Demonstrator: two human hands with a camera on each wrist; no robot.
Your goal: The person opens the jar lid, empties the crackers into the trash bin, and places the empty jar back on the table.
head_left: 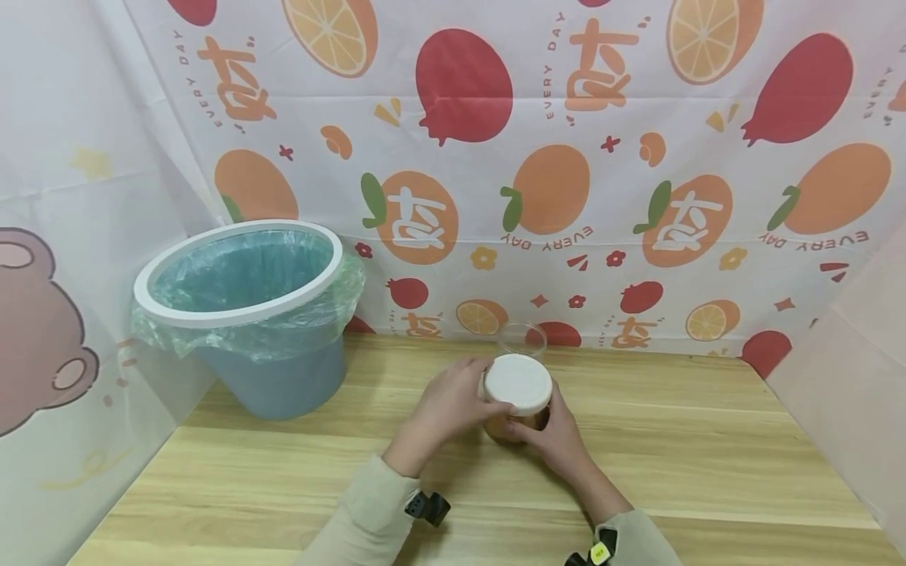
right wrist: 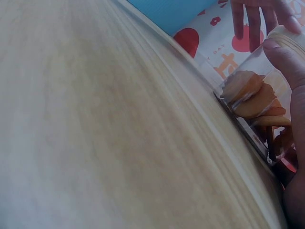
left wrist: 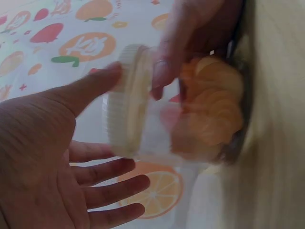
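Note:
A clear jar [left wrist: 159, 129] with a white ribbed lid [head_left: 519, 383] stands upright on the wooden table. Swirled cookies [left wrist: 214, 107] fill its lower part; the right wrist view shows them too. My left hand [head_left: 449, 401] has its thumb and index finger on opposite sides of the lid's edge, pinching it, while the other fingers [left wrist: 119, 191] stretch out beside the jar. From the right, my right hand [head_left: 559, 444] grips the jar's body, with the thumb [right wrist: 286, 59] just under the lid. Part of that hand is hidden behind the jar in the head view.
Right behind the jar is a clear round container [head_left: 522, 326], only its rim showing well. A blue bin [head_left: 283, 381] with a white ring and a thin green liner stands at the back left. Fruit-printed cloth [head_left: 481, 189] hangs along the table's far edge.

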